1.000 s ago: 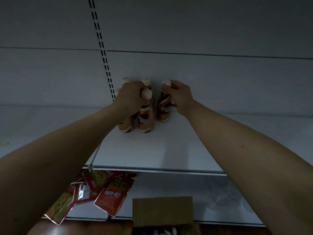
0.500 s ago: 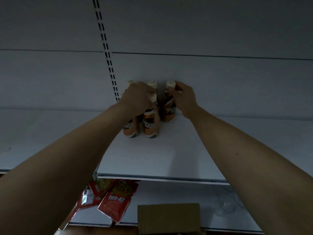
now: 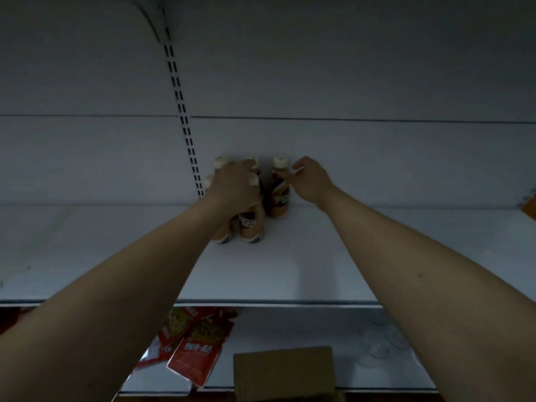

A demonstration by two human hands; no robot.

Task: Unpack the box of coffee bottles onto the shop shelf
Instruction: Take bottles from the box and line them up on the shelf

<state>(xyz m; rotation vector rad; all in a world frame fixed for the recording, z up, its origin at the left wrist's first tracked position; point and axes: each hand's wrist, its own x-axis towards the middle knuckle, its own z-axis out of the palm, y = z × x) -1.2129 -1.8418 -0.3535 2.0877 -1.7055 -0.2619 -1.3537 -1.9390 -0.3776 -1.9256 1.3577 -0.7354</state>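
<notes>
A person's left hand (image 3: 235, 184) lies over a cluster of coffee bottles (image 3: 251, 227) at the back of a white shelf (image 3: 290, 271), fingers curled around their caps and necks. Just to the right, a lone bottle (image 3: 279, 192) stands upright against the back panel; the right hand (image 3: 311, 181) hovers beside its neck with fingers loosely parted, gripping nothing. Below, a cardboard box (image 3: 285, 372) sits at the frame's lower edge, near red snack packets (image 3: 194, 352) on a lower shelf.
</notes>
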